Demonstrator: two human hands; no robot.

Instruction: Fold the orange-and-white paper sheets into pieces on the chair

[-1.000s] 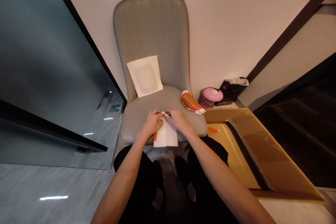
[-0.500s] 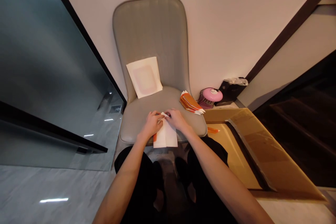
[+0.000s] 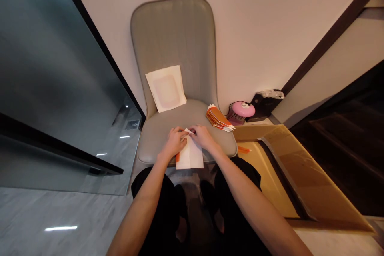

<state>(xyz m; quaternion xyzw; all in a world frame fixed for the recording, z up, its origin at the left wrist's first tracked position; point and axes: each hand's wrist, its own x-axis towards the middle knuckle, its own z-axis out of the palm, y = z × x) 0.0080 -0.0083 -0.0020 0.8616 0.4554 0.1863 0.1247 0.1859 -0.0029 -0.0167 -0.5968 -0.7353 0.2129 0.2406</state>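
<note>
White folded paper (image 3: 192, 154) is held at its top by the left hand (image 3: 176, 141) and right hand (image 3: 201, 136), fingertips bent onto it, over the front edge of the grey chair (image 3: 174, 36). At two o'clock from the hands, orange-and-white folded pieces (image 3: 219, 119) are stacked; at eleven o'clock, white sheets (image 3: 166, 89) are propped.
</note>
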